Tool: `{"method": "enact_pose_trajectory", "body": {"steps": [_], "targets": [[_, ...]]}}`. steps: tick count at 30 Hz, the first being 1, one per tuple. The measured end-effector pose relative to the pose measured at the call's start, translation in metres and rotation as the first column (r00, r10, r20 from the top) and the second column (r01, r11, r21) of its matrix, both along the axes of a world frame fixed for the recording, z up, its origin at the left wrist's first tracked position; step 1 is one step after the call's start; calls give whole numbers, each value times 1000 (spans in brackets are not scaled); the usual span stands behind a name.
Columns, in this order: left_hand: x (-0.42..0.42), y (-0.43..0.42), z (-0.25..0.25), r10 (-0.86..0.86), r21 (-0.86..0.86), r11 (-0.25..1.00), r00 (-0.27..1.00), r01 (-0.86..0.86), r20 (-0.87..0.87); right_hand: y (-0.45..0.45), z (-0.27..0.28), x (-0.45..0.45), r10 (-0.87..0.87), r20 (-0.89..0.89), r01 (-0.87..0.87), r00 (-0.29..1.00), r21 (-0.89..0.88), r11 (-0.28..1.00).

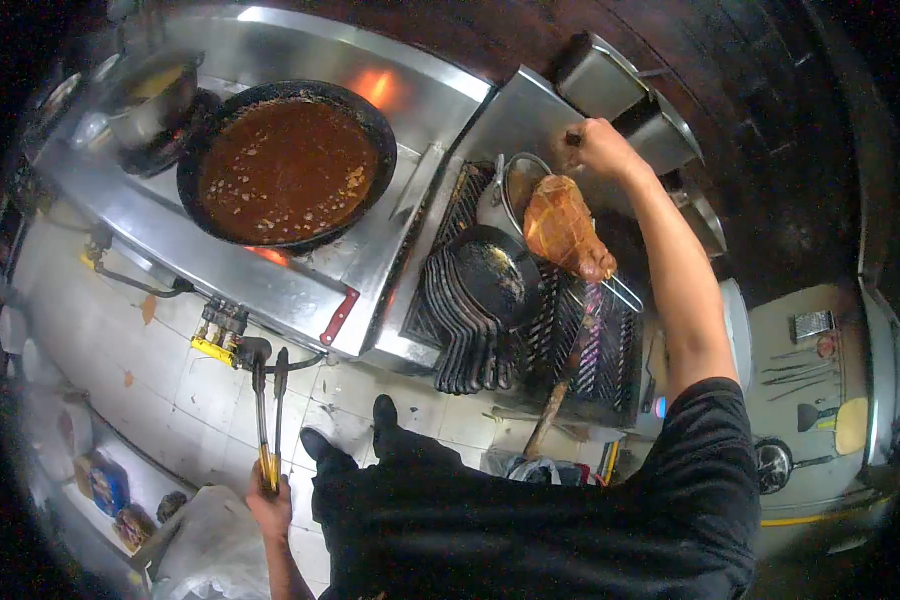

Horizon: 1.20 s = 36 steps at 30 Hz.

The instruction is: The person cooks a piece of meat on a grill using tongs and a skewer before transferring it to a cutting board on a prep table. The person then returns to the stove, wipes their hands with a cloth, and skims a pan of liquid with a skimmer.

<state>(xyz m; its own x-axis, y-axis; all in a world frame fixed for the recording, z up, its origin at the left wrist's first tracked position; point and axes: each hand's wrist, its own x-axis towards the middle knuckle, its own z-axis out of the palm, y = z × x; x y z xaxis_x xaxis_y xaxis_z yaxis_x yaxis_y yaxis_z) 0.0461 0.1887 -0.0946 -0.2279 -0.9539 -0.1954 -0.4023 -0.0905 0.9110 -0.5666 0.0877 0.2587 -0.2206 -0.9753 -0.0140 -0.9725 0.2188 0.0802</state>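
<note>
My left hand (270, 505) is wrapped round the yellow handles of long tongs (261, 400), whose dark tips are slightly apart above the floor. My right hand (600, 150) is closed on a small dark object I cannot make out. Below it lies a large browned piece of meat (562, 228) over the grill (570, 330), beside a small metal pot (505, 208). A metal loop sticks out by the meat's lower end. Dark skillets (495, 275) are gathered left of the meat.
A wide black pan (385, 165) of red-brown sauce (290, 165) sits on the stove, with flames near it. Further left stands a metal pot (155, 105). A red-handled tool (340, 317) lies at the stove edge. Metal containers (602, 80) line the back; a wooden handle (545, 420) projects from the grill.
</note>
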Motion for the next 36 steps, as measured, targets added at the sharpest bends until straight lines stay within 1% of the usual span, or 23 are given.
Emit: {"method": "enact_pose_trajectory", "body": {"steps": [1, 5, 8, 9, 10, 11, 12, 13, 14, 16, 17, 18, 20, 21, 24, 25, 26, 28, 29, 32, 33, 35, 36], "targets": [[-2, -4, 5, -15, -7, 1000, 1000, 15, 21, 1, 5, -1, -170, 49, 169, 984, 22, 985], [-8, -11, 6, -32, -53, 998, 999, 31, -13, 4, 8, 4, -184, 412, 176, 892, 58, 983], [-25, -21, 28, -31, -20, 999, 1000, 31, 0, 4, -15, -1, -33, 233, 39, 972, -19, 999], [-32, -26, 34, -66, -29, 997, 998, 66, 4, 4, -17, -9, -83, 140, 89, 987, -38, 995], [-38, -32, 40, -97, -38, 994, 995, 98, 10, 4, -23, -28, -104, -112, 82, 988, -182, 980], [-45, -39, 47, -125, -47, 991, 992, 126, 17, 5, -13, -26, -179, 98, 195, 979, -181, 964], [-54, -47, 63, -182, -163, 968, 981, 190, 64, 5, -2, -18, -246, 302, 301, 921, -154, 941], [-65, -55, 76, -214, -181, 960, 977, 212, 13, 7, 1, -9, -231, 458, 346, 858, -182, 921], [-75, -63, 85, -249, -200, 951, 968, 236, -39, 6, -3, -4, -197, 420, 284, 886, -154, 946], [-94, -77, 82, -307, -323, 903, 951, 282, -27, 7, -13, 3, -134, 348, 176, 928, -95, 980], [-102, -83, 81, -338, -384, 871, 941, 305, -19, 5, -15, 0, -195, 199, 233, 960, -191, 954], [-108, -87, 85, -369, -371, 863, 930, 342, -1, 6, -17, -15, -225, -42, 203, 974, -295, 934], [-123, -97, 95, -418, -352, 846, 908, 402, 32, 16, -2, -41, -211, 169, 265, 963, -444, 856], [-128, -99, 92, -427, -377, 830, 903, 411, 44, 23, 13, -26, -217, 327, 343, 920, -402, 849], [-147, -97, 93, -421, -319, 855, 906, 410, 35, 43, -13, -48, -160, 638, 418, 753, -276, 866], [-152, -98, 87, -438, -342, 836, 898, 429, 55, 47, -20, -59, -198, 556, 445, 807, -354, 823], [-157, -97, 85, -429, -295, 862, 903, 412, 7, 52, -18, -63, -225, 465, 443, 856, -438, 782], [-162, -99, 84, -460, -232, 858, 887, 458, 46, 67, -15, -66, -303, 273, 407, 913, -582, 704], [-164, -99, 85, -474, -231, 849, 878, 475, 65, 74, -14, -69, -177, 532, 501, 828, -562, 658], [-171, -110, 85, -522, -226, 816, 846, 532, 104, 93, -28, -52, -120, 766, 627, 631, -412, 661], [-171, -113, 82, -546, -207, 805, 831, 556, 108, 97, -35, -62, -308, 554, 592, 773, -459, 663], [-172, -123, 75, -584, -191, 791, 810, 582, 52, 111, -39, -65, -217, 627, 632, 748, -573, 521], [-169, -129, 75, -588, -216, 777, 804, 592, 88, 111, -37, -63, -160, 651, 642, 742, -622, 448]]}}
